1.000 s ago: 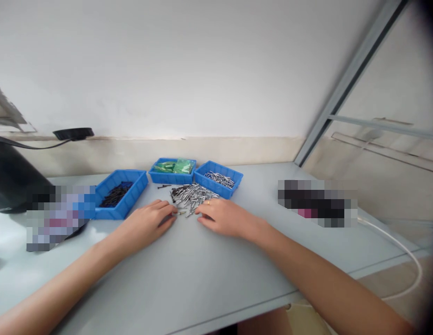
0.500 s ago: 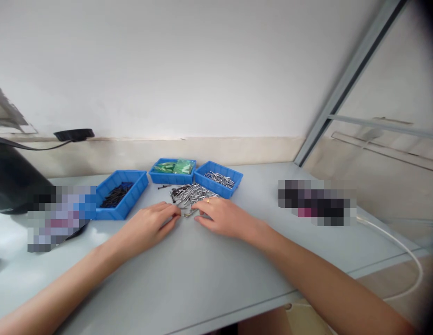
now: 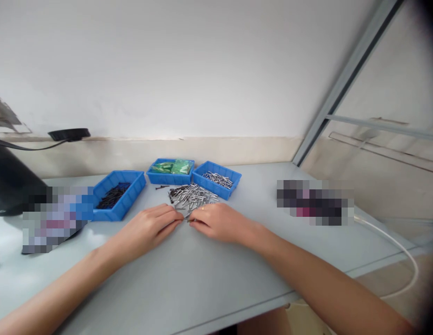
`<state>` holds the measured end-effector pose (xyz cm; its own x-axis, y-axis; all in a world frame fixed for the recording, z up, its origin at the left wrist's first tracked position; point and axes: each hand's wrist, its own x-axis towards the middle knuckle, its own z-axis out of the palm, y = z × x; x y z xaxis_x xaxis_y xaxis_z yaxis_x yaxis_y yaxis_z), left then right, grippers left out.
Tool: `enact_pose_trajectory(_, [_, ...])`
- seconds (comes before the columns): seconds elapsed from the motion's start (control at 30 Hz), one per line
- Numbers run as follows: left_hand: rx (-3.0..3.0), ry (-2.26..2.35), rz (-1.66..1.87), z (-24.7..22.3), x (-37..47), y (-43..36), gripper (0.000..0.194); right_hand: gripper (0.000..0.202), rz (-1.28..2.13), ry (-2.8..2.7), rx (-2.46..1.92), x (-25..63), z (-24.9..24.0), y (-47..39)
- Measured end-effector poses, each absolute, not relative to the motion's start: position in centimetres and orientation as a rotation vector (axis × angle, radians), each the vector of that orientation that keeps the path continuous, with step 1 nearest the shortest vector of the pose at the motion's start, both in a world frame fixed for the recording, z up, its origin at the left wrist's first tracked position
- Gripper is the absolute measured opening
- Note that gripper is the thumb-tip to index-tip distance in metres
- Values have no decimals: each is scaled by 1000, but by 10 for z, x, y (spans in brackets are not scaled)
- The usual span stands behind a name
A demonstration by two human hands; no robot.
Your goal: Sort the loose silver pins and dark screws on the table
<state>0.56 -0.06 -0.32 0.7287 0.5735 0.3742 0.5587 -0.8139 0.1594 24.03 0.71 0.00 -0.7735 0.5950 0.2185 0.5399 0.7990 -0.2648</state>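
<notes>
A loose pile of silver and dark screws [image 3: 192,195] lies on the grey table [image 3: 188,279]. At the pile's near left edge is my left hand [image 3: 155,225], its fingers closed together, with what is between the tips too small to tell. My right hand [image 3: 218,222], with a ring on one finger, faces it from the right, thumb and fingers pinched at the near edge of the pile. Small metal pieces show between the two hands' fingertips. Whether either hand grips one is hidden.
Behind the pile stand a blue bin of silver screws [image 3: 217,179] and a blue bin of green packets [image 3: 171,171]. A blue bin of black screws [image 3: 118,195] stands left. Blurred-out items lie at both sides; a white cable [image 3: 394,242] runs right.
My right hand has moved slightly left and nearer, and its thumb and fingers have closed together. My left fingertips have shifted a little toward it. The view has shifted slightly.
</notes>
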Motion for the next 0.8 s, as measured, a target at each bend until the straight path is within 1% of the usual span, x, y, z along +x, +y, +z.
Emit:
enact_pose_trajectory(0.23, [2900,1013,570,-5,4,1,25,18,292,-2690,-892,241,3,6])
enact_pose_trajectory(0.8, [2864,1067,408,-4,4,2,26,21,210,-2657,-887,242,-1,7])
